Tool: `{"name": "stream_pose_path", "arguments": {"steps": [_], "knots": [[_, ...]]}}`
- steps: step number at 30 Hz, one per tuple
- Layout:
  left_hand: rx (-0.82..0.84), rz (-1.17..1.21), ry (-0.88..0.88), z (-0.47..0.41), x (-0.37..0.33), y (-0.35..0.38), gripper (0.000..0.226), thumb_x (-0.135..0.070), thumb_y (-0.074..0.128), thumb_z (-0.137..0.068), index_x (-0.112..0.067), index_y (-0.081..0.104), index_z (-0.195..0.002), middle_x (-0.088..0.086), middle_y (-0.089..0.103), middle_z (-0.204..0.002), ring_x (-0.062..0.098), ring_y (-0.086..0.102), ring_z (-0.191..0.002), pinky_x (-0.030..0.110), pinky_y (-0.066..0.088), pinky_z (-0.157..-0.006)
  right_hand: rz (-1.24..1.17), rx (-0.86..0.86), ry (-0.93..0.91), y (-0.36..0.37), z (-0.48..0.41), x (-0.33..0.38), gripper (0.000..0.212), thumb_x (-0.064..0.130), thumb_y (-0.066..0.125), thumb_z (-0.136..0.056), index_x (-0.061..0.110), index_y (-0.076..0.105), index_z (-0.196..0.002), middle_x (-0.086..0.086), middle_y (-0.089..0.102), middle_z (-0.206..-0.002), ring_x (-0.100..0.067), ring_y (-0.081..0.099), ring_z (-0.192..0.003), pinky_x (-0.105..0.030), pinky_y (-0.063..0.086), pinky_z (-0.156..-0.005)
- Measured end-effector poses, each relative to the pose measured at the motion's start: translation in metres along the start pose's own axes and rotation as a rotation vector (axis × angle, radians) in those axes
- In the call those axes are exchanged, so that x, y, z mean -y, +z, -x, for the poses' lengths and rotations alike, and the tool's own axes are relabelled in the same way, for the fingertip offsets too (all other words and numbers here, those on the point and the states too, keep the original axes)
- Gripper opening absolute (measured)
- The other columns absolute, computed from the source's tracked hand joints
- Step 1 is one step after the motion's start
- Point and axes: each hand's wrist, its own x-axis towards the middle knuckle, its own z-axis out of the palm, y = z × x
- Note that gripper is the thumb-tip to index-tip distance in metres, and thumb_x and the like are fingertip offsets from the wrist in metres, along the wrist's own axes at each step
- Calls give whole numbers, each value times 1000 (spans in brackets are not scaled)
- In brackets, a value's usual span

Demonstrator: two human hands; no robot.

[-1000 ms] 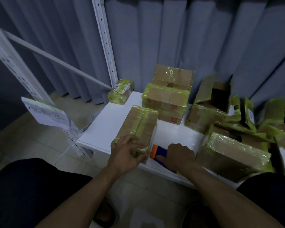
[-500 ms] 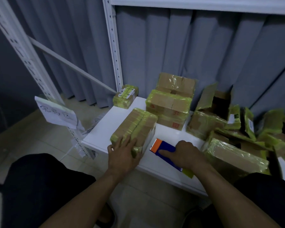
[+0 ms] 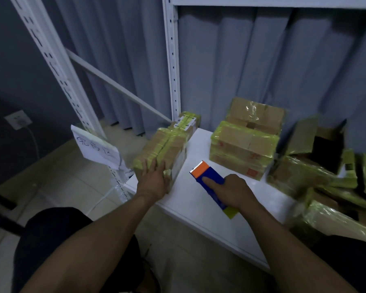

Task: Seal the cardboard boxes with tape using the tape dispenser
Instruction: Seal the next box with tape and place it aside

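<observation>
Left hand [image 3: 153, 182] lies flat, fingers straight, pressing on the near end of the long box [image 3: 163, 149] at centre-left of frame. It curls round nothing. Right hand [image 3: 232, 192] is wrapped around the blue tape dispenser [image 3: 209, 179] at centre, index finger stretched along its top. The orange end points to the upper left, and yellow-green tape shows at the near end. The dispenser is just right of the box and apart from it, low over the white shelf [image 3: 199, 208]. We can't tell if it touches.

The box looks banded in yellow-green tape down its long seam already. We judge the step as steadying it for another strip, or pushing it aside as done; unclear which.

To do it well:
- We'd pin the box with the flat palm so it doesn't slide off the shelf's left edge, which is close.
- We'd land the orange end on the near face and anchor the tape.
- Then we'd pull in one straight line with even pressure and cut clean.

The taped stack [image 3: 243, 149] sits centre-right, and the open carton [image 3: 319, 142] at right is unsealed, so we judge it a likely next box.
</observation>
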Motion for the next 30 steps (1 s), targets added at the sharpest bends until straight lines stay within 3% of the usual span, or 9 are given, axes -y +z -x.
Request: {"name": "stream_pose_path", "arguments": {"steps": [4, 10, 13, 16, 20, 23, 25, 27, 30], "knots": [[12, -29, -27, -51, 10, 10, 84, -60, -4, -84, -21, 21, -154, 14, 27, -159, 42, 7, -150, 56, -1, -120, -30, 7, 6, 5, -20, 6, 68, 78, 57, -84, 10, 60, -86, -4, 63, -80, -22, 67, -78, -28, 45, -58], [18, -33, -23, -92, 4, 8, 88, -55, -1, -80, -11, 21, -153, 20, 29, -156, 47, 8, -148, 62, -4, -117, -41, -8, -5, -9, -33, 10, 60, 71, 59, -89, 13, 53, -75, -2, 59, -71, -17, 62, -67, -26, 40, -55], [53, -11, -4, -97, 0, -4, 86, -58, 17, -80, -13, 21, -153, 19, 23, -159, 46, 1, -149, 61, -2, -118, -44, -21, -26, -19, -32, 8, 59, 69, 60, -90, 12, 58, -73, -4, 64, -69, -18, 65, -65, -27, 42, -57], [-3, 80, 110, -89, -6, -21, 91, -63, 49, -74, -26, 22, -153, 8, 18, -162, 38, 6, -151, 57, 17, -119, -63, -70, -79, -33, -24, 7, 56, 65, 61, -91, 14, 58, -69, -4, 65, -66, -19, 65, -63, -33, 49, -63], [-154, 106, 300, -70, -36, -40, 76, -57, 55, -87, -24, 35, -152, 4, 30, -160, 29, 24, -147, 44, 24, -120, -62, -73, -82, -59, -9, 6, 61, 67, 59, -92, 12, 62, -67, -2, 64, -59, -16, 62, -58, -31, 46, -60], [-116, 124, 414, -62, -73, -43, 56, -39, 63, -91, -21, 51, -143, 5, 37, -156, 25, 29, -146, 28, 17, -117, -106, -124, -102, -87, -3, 1, 57, 70, 56, -91, 16, 72, -84, 3, 70, -68, -12, 67, -65, -34, 55, -69], [-87, 144, 484, -63, -101, -44, 51, -35, 65, -91, -20, 55, -140, 4, 42, -153, 23, 34, -143, 21, 17, -112, -73, -132, -67, -108, 0, -2, 48, 61, 55, -98, 20, 67, -77, 7, 65, -65, -12, 63, -65, -29, 47, -63], [-18, 188, 519, -69, -129, -46, 50, -31, 67, -90, -19, 57, -138, 5, 47, -149, 23, 40, -139, 23, 24, -112, -70, -151, 23, -123, -6, -13, 57, 66, 55, -95, 16, 63, -69, -2, 65, -66, -17, 63, -64, -30, 43, -59], [66, 248, 544, -94, -163, -45, 49, -25, 72, -83, -17, 61, -130, 6, 57, -133, 28, 54, -124, 34, 42, -105, -145, -208, 119, -137, -21, -34, 65, 73, 56, -89, 9, 69, -80, -5, 69, -73, -18, 66, -66, -29, 43, -57]]}}
